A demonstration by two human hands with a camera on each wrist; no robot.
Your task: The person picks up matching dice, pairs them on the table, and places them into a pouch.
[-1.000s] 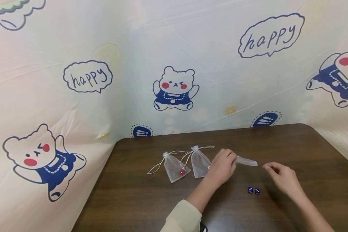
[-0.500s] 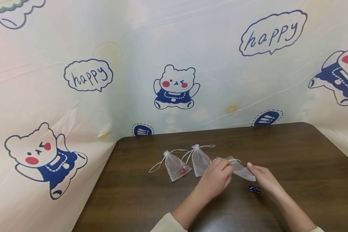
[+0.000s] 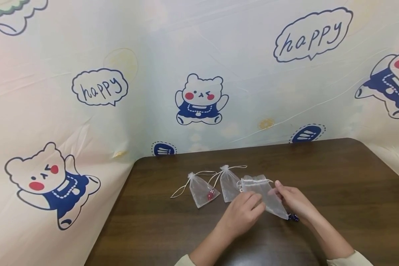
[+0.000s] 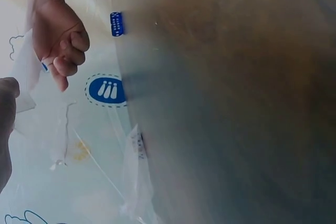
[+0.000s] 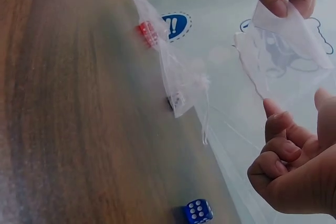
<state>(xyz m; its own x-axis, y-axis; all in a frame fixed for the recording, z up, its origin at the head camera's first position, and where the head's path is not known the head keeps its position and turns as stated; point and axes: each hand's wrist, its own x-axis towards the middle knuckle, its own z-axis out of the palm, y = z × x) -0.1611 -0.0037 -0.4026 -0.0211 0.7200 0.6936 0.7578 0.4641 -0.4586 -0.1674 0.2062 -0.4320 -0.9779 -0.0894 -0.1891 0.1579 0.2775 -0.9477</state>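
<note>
My left hand pinches one side of a white sheer drawstring pouch, also seen in the right wrist view. The pouch hangs flat above the table, its corded mouth at the top, and no contents show through its mesh. My right hand is at its opposite edge. In the right wrist view the thumb and index finger of that hand stand apart at the edge, the other fingers bent. Two blue dice lie on the table by the pouch's lower corner.
To the left lie two tied sheer pouches: one with red dice inside, the other partly behind the left hand. The brown table meets a patterned cloth backdrop along its far edge.
The left hand has drawn the pouch nearer and turned its face toward the head camera. The right hand has come in leftward to the pouch's edge. The dice and tied pouches stay put.
</note>
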